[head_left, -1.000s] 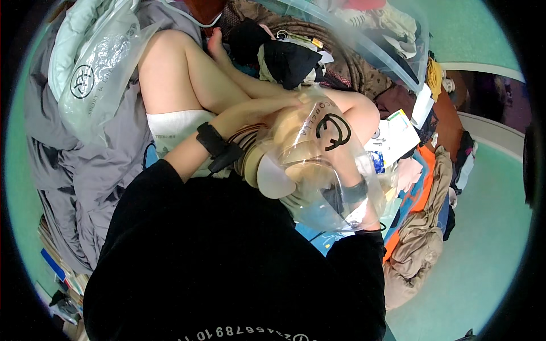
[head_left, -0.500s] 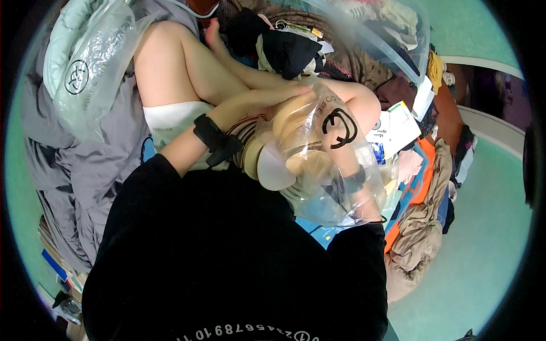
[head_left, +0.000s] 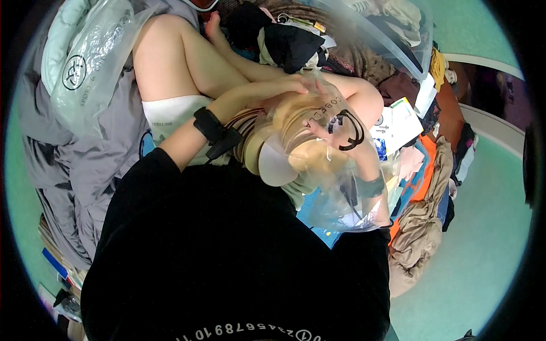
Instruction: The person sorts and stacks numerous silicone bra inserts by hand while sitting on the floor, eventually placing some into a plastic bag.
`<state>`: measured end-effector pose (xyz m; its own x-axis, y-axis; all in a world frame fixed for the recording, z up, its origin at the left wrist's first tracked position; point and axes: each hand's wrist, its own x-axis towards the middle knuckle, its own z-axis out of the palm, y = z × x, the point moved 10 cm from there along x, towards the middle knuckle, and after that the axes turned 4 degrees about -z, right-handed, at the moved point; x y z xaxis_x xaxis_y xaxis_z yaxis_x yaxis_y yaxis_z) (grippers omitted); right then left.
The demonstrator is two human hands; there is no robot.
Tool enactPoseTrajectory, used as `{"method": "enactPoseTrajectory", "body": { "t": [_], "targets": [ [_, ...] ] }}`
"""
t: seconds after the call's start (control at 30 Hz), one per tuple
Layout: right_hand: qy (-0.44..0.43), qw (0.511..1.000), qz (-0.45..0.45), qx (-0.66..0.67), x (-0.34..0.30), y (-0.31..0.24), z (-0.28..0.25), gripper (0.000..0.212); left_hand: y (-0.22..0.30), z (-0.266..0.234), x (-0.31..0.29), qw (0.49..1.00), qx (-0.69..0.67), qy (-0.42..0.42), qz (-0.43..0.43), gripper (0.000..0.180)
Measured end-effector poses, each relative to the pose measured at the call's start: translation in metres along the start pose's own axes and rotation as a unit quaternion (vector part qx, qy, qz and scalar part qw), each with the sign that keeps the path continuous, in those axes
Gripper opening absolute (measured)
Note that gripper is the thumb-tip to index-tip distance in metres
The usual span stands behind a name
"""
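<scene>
A stack of nested beige and dark-edged rounded pieces that look like moulded bra cups (head_left: 301,156) lies across my lap. A white cup (head_left: 277,165) faces out at its near end. My left hand (head_left: 281,86) curves over the far side of the stack and holds it, fingertips at the bag's edge. A clear plastic bag (head_left: 335,213) with dark print covers the right part of the stack. My right hand (head_left: 335,136) shows through the film with its fingers apart, beside the cups. Its forearm runs inside the bag. Glare hides part of the fingers.
Another clear bag (head_left: 79,85) lies on grey bedding (head_left: 85,187) at left. Dark clothing (head_left: 293,45) and a clear plastic bin (head_left: 392,40) are at the far side. A white box (head_left: 398,128) and beige cloth (head_left: 421,238) lie at right.
My right hand has come further into sight through the bag, its fingers now spread near the cups. The bag has shifted slightly right. My left hand stays over the stack.
</scene>
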<state>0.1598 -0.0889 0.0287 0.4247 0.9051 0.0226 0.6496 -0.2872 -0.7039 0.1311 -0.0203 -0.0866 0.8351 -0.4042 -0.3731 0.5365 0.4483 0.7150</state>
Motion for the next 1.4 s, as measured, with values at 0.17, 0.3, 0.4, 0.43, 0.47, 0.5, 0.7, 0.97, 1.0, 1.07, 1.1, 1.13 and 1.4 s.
{"method": "enactPoseTrajectory", "body": {
  "t": [0.17, 0.3, 0.4, 0.43, 0.47, 0.5, 0.7, 0.97, 1.0, 1.07, 1.1, 1.13, 1.4],
  "targets": [
    [-0.122, 0.977, 0.145, 0.1, -0.014, 0.01, 0.002, 0.062, -0.026, -0.011, 0.012, 0.993, 0.037, 0.017, -0.11, 0.052],
    [-0.132, 0.987, 0.037, -0.078, -0.018, -0.006, -0.003, 0.062, -0.026, -0.01, 0.014, 0.997, 0.022, 0.009, -0.08, 0.053],
    [-0.101, 0.985, -0.012, -0.142, -0.032, 0.003, 0.005, 0.063, -0.004, 0.001, 0.008, 0.995, 0.05, 0.052, -0.066, 0.049],
    [-0.068, 0.981, -0.032, -0.178, -0.036, 0.006, 0.006, 0.063, -0.004, 0.0, 0.011, 0.995, 0.05, 0.054, -0.065, 0.049],
    [-0.068, 0.981, -0.032, -0.179, -0.039, 0.007, 0.008, 0.063, 0.002, 0.004, 0.014, 0.994, 0.079, 0.041, -0.056, 0.048],
    [-0.074, 0.977, -0.014, -0.202, -0.041, 0.01, 0.009, 0.063, 0.006, 0.009, 0.016, 0.993, 0.108, 0.028, -0.046, 0.048],
    [-0.026, 0.973, -0.024, -0.227, -0.042, 0.008, 0.007, 0.053, 0.012, 0.014, 0.016, 0.993, 0.116, -0.005, -0.028, 0.044],
    [-0.103, 0.983, 0.15, -0.014, -0.036, 0.042, 0.017, 0.05, 0.019, 0.019, 0.007, 0.995, 0.097, 0.021, -0.02, 0.043],
    [-0.113, 0.98, 0.15, -0.061, -0.031, 0.036, 0.013, 0.05, 0.017, 0.016, 0.006, 0.994, 0.098, 0.034, -0.028, 0.043],
    [-0.124, 0.975, 0.149, -0.108, -0.027, 0.037, 0.013, 0.05, 0.017, 0.012, 0.005, 0.992, 0.109, 0.046, -0.041, 0.043],
    [-0.101, 0.983, 0.112, -0.104, -0.026, 0.036, 0.011, 0.052, 0.017, 0.012, 0.005, 0.99, 0.119, 0.055, -0.052, 0.044],
    [-0.08, 0.989, 0.073, -0.101, -0.025, 0.034, 0.01, 0.055, 0.014, 0.009, 0.009, 0.99, 0.119, 0.054, -0.051, 0.044],
    [-0.088, 0.991, 0.074, -0.068, -0.034, 0.047, 0.017, 0.054, -0.005, 0.015, 0.03, 0.993, 0.106, -0.056, -0.018, 0.048]
  ]
}}
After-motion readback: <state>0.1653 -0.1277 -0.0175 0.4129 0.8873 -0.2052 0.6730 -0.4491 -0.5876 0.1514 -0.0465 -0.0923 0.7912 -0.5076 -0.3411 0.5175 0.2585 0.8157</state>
